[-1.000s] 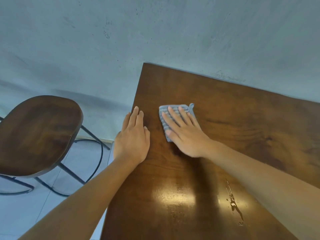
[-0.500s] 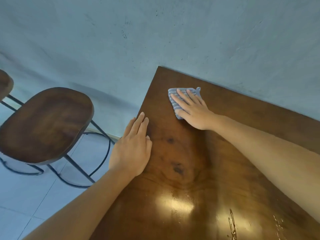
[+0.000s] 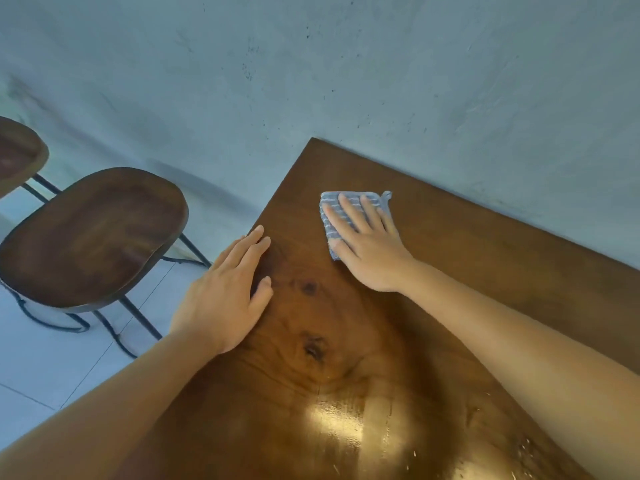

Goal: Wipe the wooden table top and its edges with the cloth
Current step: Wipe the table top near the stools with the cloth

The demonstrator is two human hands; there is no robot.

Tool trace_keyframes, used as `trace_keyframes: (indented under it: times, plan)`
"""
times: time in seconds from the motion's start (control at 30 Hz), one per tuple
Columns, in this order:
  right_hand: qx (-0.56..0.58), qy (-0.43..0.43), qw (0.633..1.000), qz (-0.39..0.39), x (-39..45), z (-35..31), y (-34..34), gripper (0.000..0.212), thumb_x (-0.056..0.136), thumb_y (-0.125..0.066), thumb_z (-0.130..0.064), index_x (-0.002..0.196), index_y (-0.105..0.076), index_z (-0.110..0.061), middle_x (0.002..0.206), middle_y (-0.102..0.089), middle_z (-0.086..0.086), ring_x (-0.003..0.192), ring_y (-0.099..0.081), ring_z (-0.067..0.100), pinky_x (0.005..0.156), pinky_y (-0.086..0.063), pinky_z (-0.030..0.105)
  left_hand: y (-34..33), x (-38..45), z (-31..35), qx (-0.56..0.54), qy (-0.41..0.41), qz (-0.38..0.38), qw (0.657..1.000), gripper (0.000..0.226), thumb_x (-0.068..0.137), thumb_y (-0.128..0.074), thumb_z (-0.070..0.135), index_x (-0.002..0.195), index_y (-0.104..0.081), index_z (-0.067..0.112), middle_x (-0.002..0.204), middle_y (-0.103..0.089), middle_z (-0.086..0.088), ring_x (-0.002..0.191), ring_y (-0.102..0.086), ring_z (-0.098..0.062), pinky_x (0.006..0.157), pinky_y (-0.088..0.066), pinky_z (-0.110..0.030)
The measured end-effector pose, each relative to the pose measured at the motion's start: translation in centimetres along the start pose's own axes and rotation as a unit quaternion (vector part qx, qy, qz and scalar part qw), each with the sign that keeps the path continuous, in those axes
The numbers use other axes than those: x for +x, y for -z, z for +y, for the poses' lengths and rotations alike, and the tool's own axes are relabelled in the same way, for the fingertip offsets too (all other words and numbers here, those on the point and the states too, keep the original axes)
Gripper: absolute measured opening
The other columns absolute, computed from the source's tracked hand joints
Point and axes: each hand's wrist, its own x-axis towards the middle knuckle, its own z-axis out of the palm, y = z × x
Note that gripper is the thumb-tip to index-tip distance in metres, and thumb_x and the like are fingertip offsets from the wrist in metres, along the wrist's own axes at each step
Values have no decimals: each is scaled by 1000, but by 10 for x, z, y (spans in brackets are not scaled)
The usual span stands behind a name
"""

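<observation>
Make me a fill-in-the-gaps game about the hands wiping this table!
1. The right hand presses flat on the blue-grey ____, near the table's far corner.
2. The left hand lies flat at the ____ edge of the wooden table.
3. Beside the table, on the floor, stand two wooden ____ with thin metal legs.
4. The cloth has a small ____ sticking out at one corner.

Missing words: cloth; left; stools; loop

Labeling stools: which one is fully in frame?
The nearer stool, beside the table's left edge; its whole seat shows. The other stool is cut off by the picture's left edge.
</observation>
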Motion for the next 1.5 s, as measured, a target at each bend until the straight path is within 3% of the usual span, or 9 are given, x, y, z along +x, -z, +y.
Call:
trace_keyframes:
  times: [0.2,0.4,0.53,0.67,0.83,0.97,1.23,1.4,1.5]
  plan:
    - [-24,63,998,-4,-1,45,5,59,105,-11,-60,157,13,-48,168,21,-13,153,27,19,122,16,43,1,-1,0,-16,-3,9,1000,62,103,-40,48,160,-19,39,165,-7,28,150,-27,-7,109,-44,-39]
    - [4,-57,998,-1,63,109,24,56,105,-10,-58,159,6,-49,170,14,-12,156,14,20,125,6,47,1,-2,3,-14,0,8,1000,60,103,-42,47,159,-22,40,163,-8,32,150,-29,-7,111,-42,-41]
    - [11,-85,996,20,62,108,22,57,106,-11,-56,161,2,-45,171,9,-7,157,9,21,125,4,47,3,-4,7,-2,11,11,1000,59,104,-43,46,159,-24,38,166,-12,26,149,-32,-11,111,-41,-40]
    - [28,-122,992,5,32,87,14,60,103,-7,-58,160,7,-45,170,15,-5,156,16,26,124,9,48,5,-5,10,-2,20,4,1000,59,104,-43,45,159,-24,38,167,-13,25,150,-33,-14,111,-43,-45]
    - [-3,4,1000,-14,-53,71,-6,59,104,-4,-59,157,17,-46,166,28,-9,151,31,21,121,19,43,6,-5,9,-5,20,0,1000,59,103,-42,45,159,-23,39,166,-14,25,148,-37,-17,109,-47,-47]
    - [-13,61,997,-37,-68,99,-4,60,98,-3,-65,153,20,-54,164,29,-18,149,35,13,122,17,41,6,-5,11,-7,29,1,1000,59,103,-44,45,159,-23,41,166,-14,25,149,-35,-17,111,-45,-46]
    - [17,-122,992,-8,7,160,15,58,103,-11,-62,157,4,-53,170,12,-12,157,12,22,124,3,49,6,-7,11,-12,25,9,1000,57,104,-44,44,158,-25,41,165,-16,27,146,-40,-14,106,-48,-44]
    - [45,-205,978,1,0,130,10,61,101,-8,-62,159,7,-48,170,15,-7,156,16,29,123,9,51,7,-8,10,-9,23,9,1000,56,104,-43,46,157,-26,41,166,-15,25,143,-44,-18,107,-48,-47]
    - [42,-201,979,3,-30,94,-1,62,101,-6,-62,159,8,-46,170,17,-5,155,18,32,123,10,53,7,-6,8,-18,14,1,1000,57,103,-46,46,157,-27,39,167,-15,24,145,-42,-18,110,-46,-46]
